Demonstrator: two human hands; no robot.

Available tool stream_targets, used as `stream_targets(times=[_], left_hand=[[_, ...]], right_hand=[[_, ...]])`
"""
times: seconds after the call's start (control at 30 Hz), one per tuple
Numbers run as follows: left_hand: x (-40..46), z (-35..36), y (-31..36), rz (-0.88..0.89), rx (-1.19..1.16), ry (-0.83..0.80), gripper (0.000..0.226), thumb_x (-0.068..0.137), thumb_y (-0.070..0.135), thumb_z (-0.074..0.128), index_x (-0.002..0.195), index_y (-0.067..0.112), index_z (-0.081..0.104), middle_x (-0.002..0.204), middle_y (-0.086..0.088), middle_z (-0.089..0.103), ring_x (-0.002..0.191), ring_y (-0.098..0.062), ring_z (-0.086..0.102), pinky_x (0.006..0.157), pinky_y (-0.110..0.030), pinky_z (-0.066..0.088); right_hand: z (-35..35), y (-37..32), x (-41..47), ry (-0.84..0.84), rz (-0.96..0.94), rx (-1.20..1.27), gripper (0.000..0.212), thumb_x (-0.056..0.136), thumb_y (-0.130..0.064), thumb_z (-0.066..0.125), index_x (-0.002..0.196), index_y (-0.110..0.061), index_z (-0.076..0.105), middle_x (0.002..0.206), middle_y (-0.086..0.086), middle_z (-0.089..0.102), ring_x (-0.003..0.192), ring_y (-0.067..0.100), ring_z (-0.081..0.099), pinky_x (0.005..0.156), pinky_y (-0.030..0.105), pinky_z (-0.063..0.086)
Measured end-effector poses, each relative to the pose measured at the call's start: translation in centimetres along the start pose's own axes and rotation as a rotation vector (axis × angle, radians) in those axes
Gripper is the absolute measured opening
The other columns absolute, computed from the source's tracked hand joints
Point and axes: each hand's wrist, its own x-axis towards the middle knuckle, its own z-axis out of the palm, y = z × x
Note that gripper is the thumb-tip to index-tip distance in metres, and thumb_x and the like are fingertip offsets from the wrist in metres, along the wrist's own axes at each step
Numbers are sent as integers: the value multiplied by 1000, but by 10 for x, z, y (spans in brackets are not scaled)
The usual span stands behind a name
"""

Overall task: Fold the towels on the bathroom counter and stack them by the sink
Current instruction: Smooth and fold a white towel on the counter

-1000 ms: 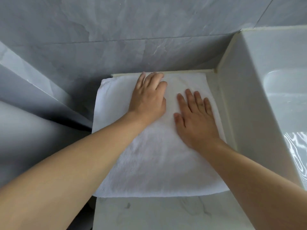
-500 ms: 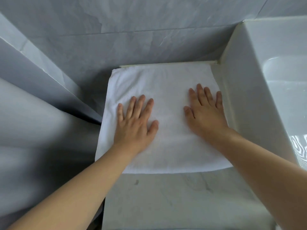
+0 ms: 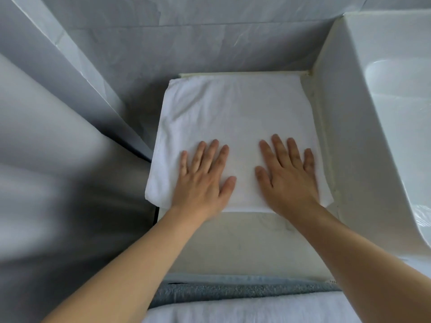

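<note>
I've got my left hand (image 3: 201,180) and right hand (image 3: 288,177) flat, fingers released, on the folded white towel (image 3: 233,117), snug against the sink (image 3: 363,127) wall (bare table (image 3: 245,241) strip nearer me, no readable labels).

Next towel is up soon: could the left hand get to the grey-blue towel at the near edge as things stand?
Probably yes. The left hand lies flat on the white towel, holding nothing, and the grey-blue towel sits uncovered just beyond bare counter, under that forearm.
</note>
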Motion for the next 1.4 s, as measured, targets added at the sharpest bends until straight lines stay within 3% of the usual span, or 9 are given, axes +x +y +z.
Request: stream_targets(times=[0.27, 0.57, 0.77, 0.83, 0.87, 0.97, 1.13, 1.27, 1.4], left_hand=[[-20, -2, -52, -76, -15, -46, 75, 92, 67, -6, 155, 28, -19, 163, 3, -26, 147, -16, -28, 122, -48, -8], [-23, -7, -45, -89, 11, -62, 74, 94, 58, -3, 156, 20, -17, 163, -2, -22, 149, -19, -25, 122, -46, -8], [-25, -11, -26, -94, -4, -104, 75, 94, 57, -1, 154, 17, -19, 162, -5, -25, 148, -20, -27, 122, -45, -11], [-26, -13, -26, -67, -49, -150, 77, 93, 60, 1, 153, 18, -22, 161, -4, -30, 146, -19, -32, 121, -44, -16], [-27, -13, -28, -40, -69, -173, 79, 93, 62, 5, 153, 20, -23, 159, -2, -33, 144, -18, -35, 119, -44, -19], [-33, -18, -35, 70, -159, -257, 90, 91, 67, 27, 153, 27, -23, 157, 9, -35, 141, -13, -39, 116, -43, -25], [-41, -31, -40, 185, 16, -343, 106, 71, 51, 46, 153, 31, -19, 158, 12, -26, 146, -19, -29, 119, -54, -10], [-41, -38, -34, 183, 85, -317, 103, 82, 21, 56, 154, 26, -17, 159, 7, -24, 149, -25, -19, 119, -61, 7], [-45, -36, -33, 163, 60, -239, 94, 93, 16, 57, 157, 24, -11, 163, 4, -19, 151, -23, -14, 122, -55, 9]], right_hand=[[-4, 29, -21, -21, 94, -31, 63, 97, -53, 11, 155, -33, -4, 163, 0, -10, 150, 23, -9, 120, 49, -1], [0, 29, -23, 8, 73, -64, 71, 91, -54, 0, 156, -26, -2, 163, 9, -6, 150, 28, -4, 120, 44, -5], [-24, 16, -28, -106, 20, -423, 66, 100, -41, 7, 153, -5, -10, 160, 18, -17, 148, 35, -12, 119, 50, -8], [-36, 5, -28, -133, -176, -555, 70, 100, -33, 27, 150, -4, -13, 155, 18, -20, 145, 38, -9, 116, 56, 6], [-40, -1, -30, -167, -277, -564, 76, 95, -27, 40, 149, -8, -9, 152, 18, -13, 142, 38, 2, 112, 54, 21], [-47, -16, -37, -300, -343, -431, 79, 81, -22, 58, 141, -17, 6, 139, 12, 14, 122, 31, 29, 88, 38, 43], [-47, -22, -34, -398, -249, -355, 84, 76, -47, 59, 138, -23, 7, 134, 8, 14, 121, 33, 26, 94, 45, 42], [-44, -26, -34, -370, -229, -410, 81, 81, -32, 59, 141, -22, 5, 136, 11, 13, 121, 33, 26, 90, 42, 45], [-40, -25, -35, -318, -212, -459, 85, 81, -15, 59, 144, -22, 3, 136, 14, 11, 120, 32, 27, 87, 37, 46]])
